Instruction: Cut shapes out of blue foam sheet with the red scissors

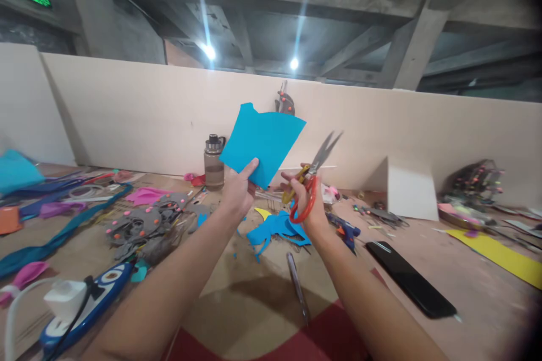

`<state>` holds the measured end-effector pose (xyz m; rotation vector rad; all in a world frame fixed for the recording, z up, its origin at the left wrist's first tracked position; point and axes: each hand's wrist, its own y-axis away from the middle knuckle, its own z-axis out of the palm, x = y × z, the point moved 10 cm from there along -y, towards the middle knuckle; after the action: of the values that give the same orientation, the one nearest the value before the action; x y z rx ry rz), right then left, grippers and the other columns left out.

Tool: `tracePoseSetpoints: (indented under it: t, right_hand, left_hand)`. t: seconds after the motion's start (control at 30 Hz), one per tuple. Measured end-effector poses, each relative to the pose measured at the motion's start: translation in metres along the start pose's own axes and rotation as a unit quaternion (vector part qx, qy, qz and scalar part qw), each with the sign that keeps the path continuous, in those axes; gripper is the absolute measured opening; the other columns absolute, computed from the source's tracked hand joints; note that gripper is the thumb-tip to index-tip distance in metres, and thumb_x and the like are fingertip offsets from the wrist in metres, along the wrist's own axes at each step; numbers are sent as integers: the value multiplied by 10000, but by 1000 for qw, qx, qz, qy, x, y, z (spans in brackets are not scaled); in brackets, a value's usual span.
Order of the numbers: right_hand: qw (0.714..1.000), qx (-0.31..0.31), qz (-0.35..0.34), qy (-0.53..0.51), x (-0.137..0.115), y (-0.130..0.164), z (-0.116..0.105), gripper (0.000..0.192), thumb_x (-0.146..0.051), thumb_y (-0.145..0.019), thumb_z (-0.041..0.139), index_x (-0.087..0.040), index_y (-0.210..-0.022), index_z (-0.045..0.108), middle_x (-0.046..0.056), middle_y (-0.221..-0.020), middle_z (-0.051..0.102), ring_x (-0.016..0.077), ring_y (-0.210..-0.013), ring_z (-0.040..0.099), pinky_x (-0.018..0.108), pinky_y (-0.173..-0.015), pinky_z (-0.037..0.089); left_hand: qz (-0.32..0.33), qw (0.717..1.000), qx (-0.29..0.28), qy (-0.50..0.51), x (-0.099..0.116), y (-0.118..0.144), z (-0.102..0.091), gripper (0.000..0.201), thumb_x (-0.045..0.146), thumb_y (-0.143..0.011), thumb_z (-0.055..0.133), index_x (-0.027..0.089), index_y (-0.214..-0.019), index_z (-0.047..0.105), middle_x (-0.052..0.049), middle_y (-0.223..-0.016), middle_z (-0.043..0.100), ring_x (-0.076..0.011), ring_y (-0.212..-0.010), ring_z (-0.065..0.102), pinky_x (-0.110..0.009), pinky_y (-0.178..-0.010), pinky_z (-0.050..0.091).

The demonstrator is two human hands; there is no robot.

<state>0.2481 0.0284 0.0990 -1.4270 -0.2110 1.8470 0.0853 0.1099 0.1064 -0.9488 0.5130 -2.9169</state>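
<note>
My left hand (pixel 239 190) pinches the lower corner of a blue foam sheet (pixel 260 141) and holds it up above the table, its top edge cut into a notch. Just right of it, my right hand (pixel 305 203) grips scissors (pixel 311 177) with red and yellow handles. Their blades are parted and point up and right, apart from the sheet. Blue foam offcuts (pixel 275 230) lie on the table under both hands.
A water bottle (pixel 214 162) stands behind the left hand. Grey felt shapes (pixel 148 228) and coloured strips crowd the left side. A black phone (pixel 410 278), a glue gun (pixel 344 231), a pen (pixel 297 285) and a yellow sheet (pixel 499 251) lie to the right. A beige partition wall (pixel 127 113) backs the table.
</note>
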Motion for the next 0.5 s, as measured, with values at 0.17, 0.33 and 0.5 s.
tracePoseSetpoints:
  t: [0.17, 0.33, 0.5]
  right_hand:
    - [991, -89, 68, 76, 32, 27, 27, 346, -440, -825, 726, -240, -1036, 539, -28, -782, 637, 158, -650, 665, 279, -573, 567]
    - [979, -174, 89, 52, 35, 55, 51, 299, -512, -936, 613, -232, -900, 512, -52, -697, 568, 114, -540, 570, 227, -488, 491]
    - [975, -196, 80, 69, 31, 63, 57, 302, -514, -976, 562, -229, -886, 518, -56, -659, 518, 109, -510, 504, 231, -478, 450]
  left_hand:
    - [11, 997, 70, 9, 11, -8, -25, 396, 113, -787, 778, 192, -1163, 682, -82, -1170, 771, -202, -1023, 743, -375, -965, 600]
    - [32, 997, 70, 8, 21, -8, -25, 321, 138, -816, 760, 163, -1127, 685, -96, -1152, 773, -202, -1038, 737, -372, -957, 601]
    - [50, 996, 72, 0, 27, -4, -24, 394, 162, -794, 793, 192, -1168, 672, -93, -1204, 761, -216, -1080, 731, -363, -944, 605]
